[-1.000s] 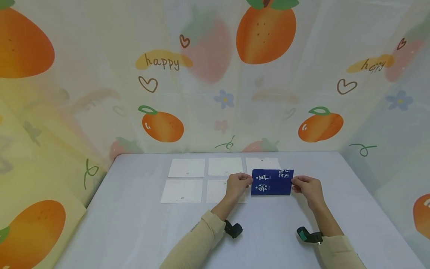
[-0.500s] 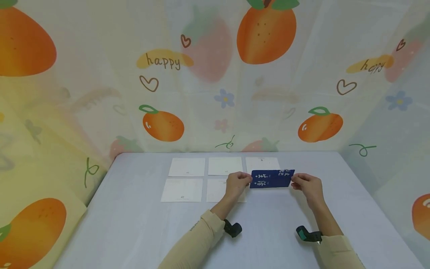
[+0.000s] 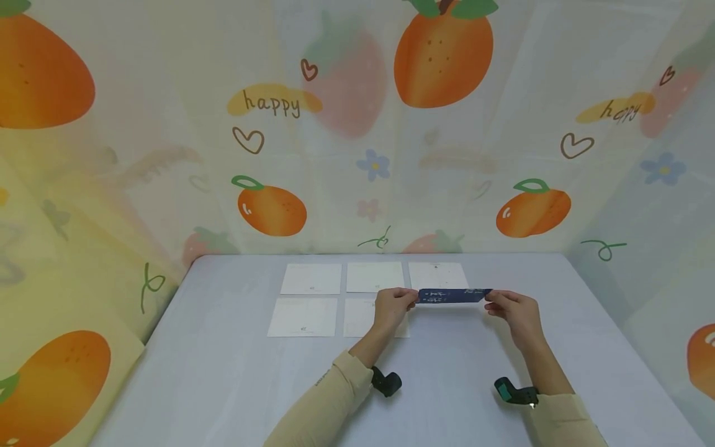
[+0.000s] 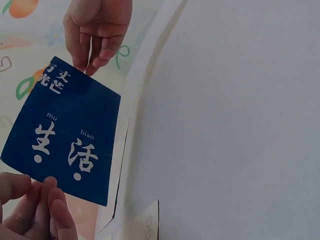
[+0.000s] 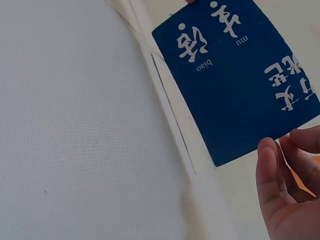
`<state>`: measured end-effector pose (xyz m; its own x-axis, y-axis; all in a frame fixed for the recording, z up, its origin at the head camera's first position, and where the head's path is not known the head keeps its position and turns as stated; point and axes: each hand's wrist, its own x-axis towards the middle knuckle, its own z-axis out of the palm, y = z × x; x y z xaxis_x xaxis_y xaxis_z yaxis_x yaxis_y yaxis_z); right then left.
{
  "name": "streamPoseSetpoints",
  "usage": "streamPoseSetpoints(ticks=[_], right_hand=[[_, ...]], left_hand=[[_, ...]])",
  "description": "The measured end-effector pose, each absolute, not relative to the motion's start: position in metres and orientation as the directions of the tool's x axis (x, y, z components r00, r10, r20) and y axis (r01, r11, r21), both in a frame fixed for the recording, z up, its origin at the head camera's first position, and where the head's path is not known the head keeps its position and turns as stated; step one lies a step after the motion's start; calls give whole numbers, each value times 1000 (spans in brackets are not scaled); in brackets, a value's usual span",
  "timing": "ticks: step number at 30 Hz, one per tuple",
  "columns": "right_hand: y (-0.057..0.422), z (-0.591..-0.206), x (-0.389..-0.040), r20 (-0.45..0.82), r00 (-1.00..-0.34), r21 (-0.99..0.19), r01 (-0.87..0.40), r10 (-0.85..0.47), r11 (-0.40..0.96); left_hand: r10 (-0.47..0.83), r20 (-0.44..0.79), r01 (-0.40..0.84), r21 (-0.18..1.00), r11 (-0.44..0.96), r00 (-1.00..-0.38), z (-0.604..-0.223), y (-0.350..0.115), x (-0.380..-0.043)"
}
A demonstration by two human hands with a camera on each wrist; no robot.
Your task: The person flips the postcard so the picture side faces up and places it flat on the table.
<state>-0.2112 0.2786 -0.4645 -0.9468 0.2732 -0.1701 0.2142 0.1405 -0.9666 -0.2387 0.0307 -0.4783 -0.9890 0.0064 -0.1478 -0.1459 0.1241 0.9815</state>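
A dark blue card (image 3: pixel 451 296) with white Chinese characters is held up above the table between two hands. The left hand (image 3: pixel 391 310) pinches one short edge between thumb and fingers; at the opposite edge, the right hand (image 3: pixel 518 318) does the same. From the head the card looks like a thin strip, tilted nearly edge-on. Its printed face shows fully in the left wrist view, where small "mu" and "biao" lettering sits by the large characters on the card (image 4: pixel 70 125). The right wrist view shows the right hand's fingertips (image 5: pixel 267 147) at the card's lower edge.
Several white cards lie in two rows on the white table (image 3: pixel 223 385): three at the back, including a back-left card (image 3: pixel 310 279), and two in front, including a front-left card (image 3: pixel 302 317). The left hand partly covers the other front card (image 3: pixel 359 316). A fruit-print curtain (image 3: pixel 335 186) stands behind.
The blue card has tilted from showing its printed face to nearly edge-on in the head view. Both hands keep their pinch and stay in almost the same place.
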Motion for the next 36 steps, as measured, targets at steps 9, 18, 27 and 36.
streamPoseSetpoints(ticks=[9,18,27,36], right_hand=[[281,-463,-207,-208,-952,-978,197,223,-69],[283,-464,-206,-277,-942,-957,254,189,-139],[282,-472,-207,-321,-924,-946,301,207,-123],[283,-478,-206,-317,-926,-948,303,205,-98]], left_hand=[[-8,-143,-143,987,78,-990,-479,30,-240],[8,-145,-145,988,58,-989,-479,29,-238],[4,-108,-108,992,68,-994,-484,28,-237],[5,-132,-131,989,72,-991,-487,29,-237]])
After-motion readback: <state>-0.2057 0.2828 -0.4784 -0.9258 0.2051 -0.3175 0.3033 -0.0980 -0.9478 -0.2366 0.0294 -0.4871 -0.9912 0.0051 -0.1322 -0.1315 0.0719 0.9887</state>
